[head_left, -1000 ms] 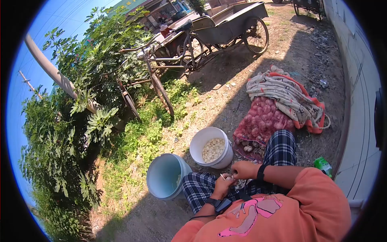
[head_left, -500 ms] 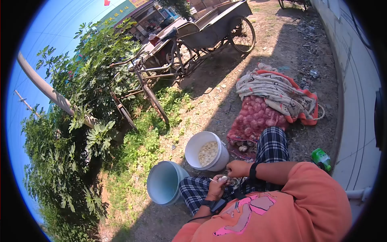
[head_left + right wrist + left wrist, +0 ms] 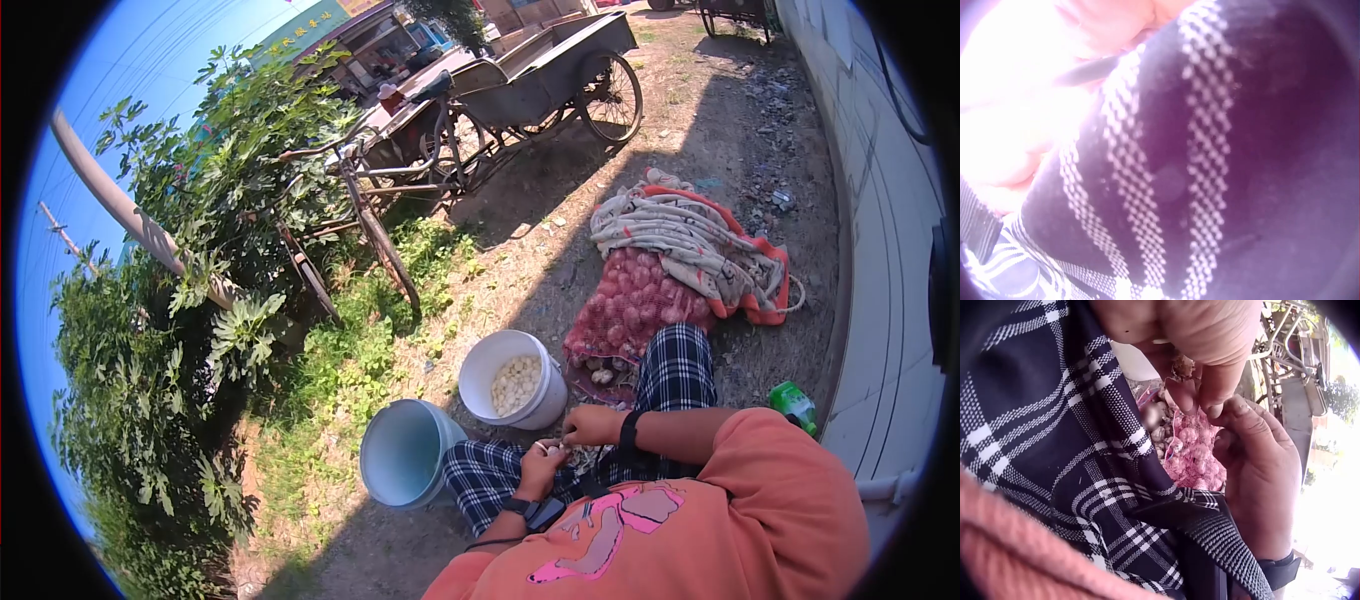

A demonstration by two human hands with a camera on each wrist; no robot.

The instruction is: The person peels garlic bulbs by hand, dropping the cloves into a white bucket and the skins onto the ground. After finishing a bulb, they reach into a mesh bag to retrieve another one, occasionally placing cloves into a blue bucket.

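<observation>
My left hand (image 3: 545,466) is over my checked trouser lap (image 3: 490,475) and pinches a small garlic clove (image 3: 553,450) in curled fingers. My right hand (image 3: 590,425), with a black wrist strap, is curled against the same clove from the right. In the left wrist view my left hand's fingertips (image 3: 1210,394) grip the clove's dry root end (image 3: 1180,365), and my right hand (image 3: 1260,456) meets them with bent fingers. The right wrist view is glare and checked cloth (image 3: 1210,156); that hand is only a blur there.
A white bucket (image 3: 545,400) holding peeled cloves stands just ahead of my knees, a pale blue bucket (image 3: 400,455) to its left. A red mesh sack of garlic (image 3: 640,305) lies under a striped blanket (image 3: 690,240). A green bottle (image 3: 793,402), wall right, cart (image 3: 520,80) beyond.
My left hand, lifted slightly with the clove half a second ago, has come back against my right hand. The head view has shifted a little.
</observation>
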